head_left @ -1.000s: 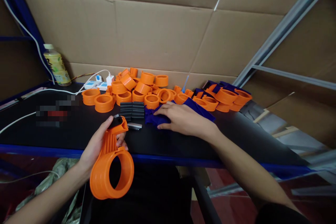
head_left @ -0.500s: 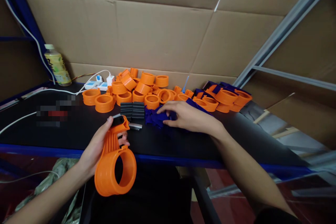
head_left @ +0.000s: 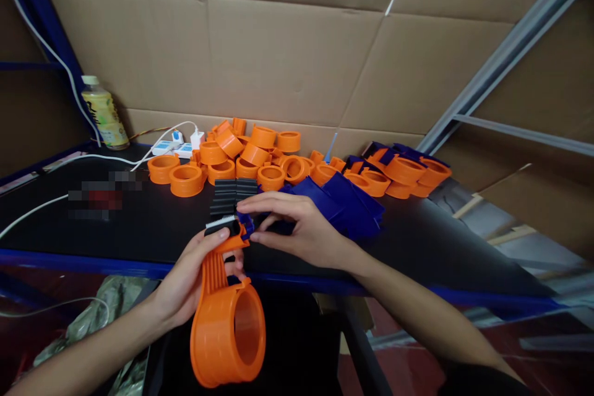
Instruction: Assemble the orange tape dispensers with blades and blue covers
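My left hand (head_left: 188, 281) is closed around the ribbed handle of an orange tape dispenser (head_left: 218, 346), its ring hanging down over the table's front edge. The thumb presses by a black piece with a toothed metal blade (head_left: 220, 221) at the dispenser's top end. My right hand (head_left: 301, 229) pinches a small dark-blue plastic part (head_left: 247, 224) between thumb and fingers, against the right side of that top end. Whether the part is seated there I cannot tell. Flat dark-blue plastic pieces (head_left: 343, 201) lie behind my right hand.
Many orange dispenser bodies (head_left: 271, 177) are heaped along the cardboard wall, with orange-and-blue ones (head_left: 403, 168) at the right. Black ribbed pieces (head_left: 226, 196) lie mid-table. A power strip (head_left: 179, 148) with white cables and a drink bottle (head_left: 106, 114) stand at back left.
My right hand has come left from the pile of small blue parts, carrying one to the dispenser's top end. The dispenser in my left hand has shifted right and slightly down.
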`<state>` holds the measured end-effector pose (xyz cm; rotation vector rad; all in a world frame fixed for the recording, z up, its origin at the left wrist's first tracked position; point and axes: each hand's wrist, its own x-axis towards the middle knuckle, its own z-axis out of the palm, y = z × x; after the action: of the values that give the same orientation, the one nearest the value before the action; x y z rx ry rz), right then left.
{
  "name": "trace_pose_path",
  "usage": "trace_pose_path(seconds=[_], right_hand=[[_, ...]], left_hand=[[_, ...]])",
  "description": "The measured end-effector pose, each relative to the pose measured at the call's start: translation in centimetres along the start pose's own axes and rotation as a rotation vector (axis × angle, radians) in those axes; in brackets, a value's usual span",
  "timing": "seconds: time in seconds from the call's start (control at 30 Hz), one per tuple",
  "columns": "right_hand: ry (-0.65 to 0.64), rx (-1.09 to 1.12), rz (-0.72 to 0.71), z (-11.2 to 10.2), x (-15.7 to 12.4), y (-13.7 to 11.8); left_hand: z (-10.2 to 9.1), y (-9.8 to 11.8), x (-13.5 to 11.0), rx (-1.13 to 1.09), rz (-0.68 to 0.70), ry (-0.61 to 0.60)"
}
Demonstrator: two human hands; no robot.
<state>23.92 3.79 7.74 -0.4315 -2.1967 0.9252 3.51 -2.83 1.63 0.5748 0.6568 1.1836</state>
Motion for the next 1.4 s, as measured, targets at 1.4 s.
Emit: trace_pose_path(seconds=[1.4], right_hand=[[-0.027,-0.373,-0.082,1.3,-0.6,1.0]], left_hand=[[-0.7,0.3,-0.2,0.093,-0.059,0.071]])
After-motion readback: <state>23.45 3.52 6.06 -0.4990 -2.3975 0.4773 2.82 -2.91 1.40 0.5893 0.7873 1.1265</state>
